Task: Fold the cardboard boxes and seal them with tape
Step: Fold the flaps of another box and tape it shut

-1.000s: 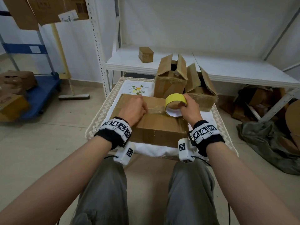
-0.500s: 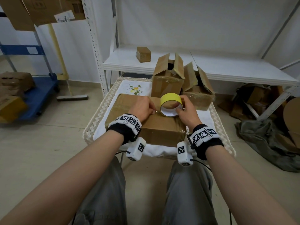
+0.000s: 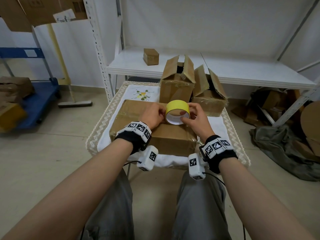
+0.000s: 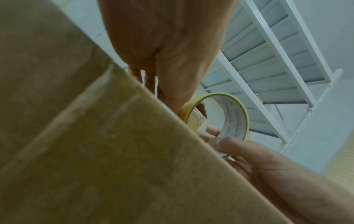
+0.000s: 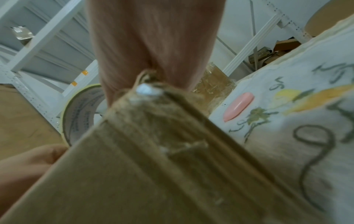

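Boxes crowd a cloth-covered table before white shelving.

A yellow tape roll is being shown on a brown cardboard box; green-yellow flowers are being displayed on the white cloth.

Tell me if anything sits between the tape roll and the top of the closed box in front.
Nothing visible does. The tape roll stands right on the top of the closed box, held by the right hand, with the left hand at its side. The two open boxes stand behind it, out of the way.
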Motion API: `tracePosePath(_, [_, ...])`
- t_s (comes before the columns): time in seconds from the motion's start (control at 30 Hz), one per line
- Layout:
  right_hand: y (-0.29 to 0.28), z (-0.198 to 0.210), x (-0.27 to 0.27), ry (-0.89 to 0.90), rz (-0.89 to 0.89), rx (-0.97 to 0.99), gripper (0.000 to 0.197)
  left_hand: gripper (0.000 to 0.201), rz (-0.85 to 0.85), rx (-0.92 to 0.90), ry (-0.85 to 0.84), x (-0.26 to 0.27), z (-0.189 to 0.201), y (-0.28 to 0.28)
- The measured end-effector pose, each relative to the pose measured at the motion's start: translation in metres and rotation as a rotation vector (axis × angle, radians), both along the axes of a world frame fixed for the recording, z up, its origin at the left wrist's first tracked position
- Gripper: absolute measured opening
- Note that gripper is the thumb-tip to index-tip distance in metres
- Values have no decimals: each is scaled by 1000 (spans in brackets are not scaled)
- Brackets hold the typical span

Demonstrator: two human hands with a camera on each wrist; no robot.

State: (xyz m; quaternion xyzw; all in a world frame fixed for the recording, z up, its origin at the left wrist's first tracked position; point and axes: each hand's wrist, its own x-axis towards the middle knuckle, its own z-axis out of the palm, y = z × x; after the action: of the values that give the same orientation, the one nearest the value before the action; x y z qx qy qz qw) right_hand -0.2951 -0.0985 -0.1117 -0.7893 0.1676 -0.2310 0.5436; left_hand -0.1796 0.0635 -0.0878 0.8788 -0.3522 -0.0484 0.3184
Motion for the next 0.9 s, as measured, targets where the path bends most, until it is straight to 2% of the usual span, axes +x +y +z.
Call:
tracePosePath(0.2, [-3, -3, -2, 25, 69, -94, 52, 18, 16, -54, 33, 3, -14, 0])
tracePosePath(0.5, [-1, 6, -2, -61, 57, -76, 56, 19, 30, -106, 111, 5, -17, 4])
tracePosePath(0.57, [-9, 7, -4, -112, -22, -23, 61, 13, 25, -144, 163, 4, -19, 7])
tracePosePath(0.67, [-31, 11, -14, -195, -276, 100, 68, 13, 28, -163, 186, 2, -20, 8])
tracePosePath(0.7, [-36, 12, -17, -200, -311, 98, 69, 12, 26, -157, 183, 1, -18, 8])
tracePosePath(0.8, [-36, 13, -19, -184, -306, 23, 71, 9, 7, -112, 165, -1, -13, 5])
tracePosePath(0.9, [-30, 18, -18, -169, -308, 43, 67, 14, -24, -74, 147, -9, -3, -3])
